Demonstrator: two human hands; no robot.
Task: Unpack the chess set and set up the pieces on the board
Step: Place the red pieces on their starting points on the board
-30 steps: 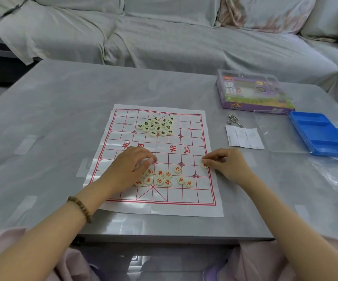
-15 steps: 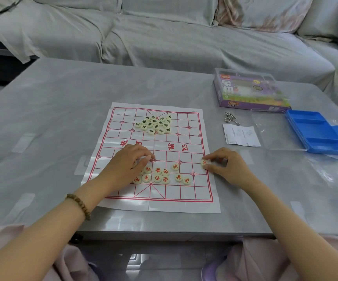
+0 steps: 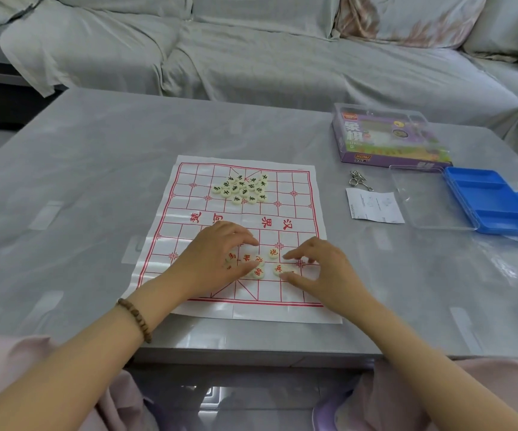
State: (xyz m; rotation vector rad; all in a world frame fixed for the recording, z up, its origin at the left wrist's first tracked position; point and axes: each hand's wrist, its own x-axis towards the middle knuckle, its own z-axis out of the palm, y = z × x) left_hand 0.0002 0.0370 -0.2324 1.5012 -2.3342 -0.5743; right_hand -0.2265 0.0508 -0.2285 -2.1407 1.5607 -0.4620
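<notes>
A white paper chess board (image 3: 295, 206) with red lines lies flat on the grey table. Round cream pieces with dark characters (image 3: 245, 189) form a heap on its far half. Cream pieces with red characters (image 3: 259, 271) are bunched on the near half. My left hand (image 3: 211, 259) is arched over the left part of the red bunch, fingertips resting on it and hiding several pieces. My right hand (image 3: 323, 272) hovers at the bunch's right side with fingers spread, forefinger and thumb on either side of a red piece (image 3: 279, 269). Another red piece (image 3: 273, 253) lies just beyond.
The purple game box (image 3: 388, 141) stands at the back right. In front of it lie a blue tray (image 3: 490, 200), a clear lid (image 3: 422, 197), a metal ring puzzle (image 3: 358, 180) and a paper slip (image 3: 374, 206). A covered sofa (image 3: 251, 51) runs behind the table.
My right hand has moved left from the board's right edge to the red bunch, its fingers now spread. My left hand has stayed over the pieces.
</notes>
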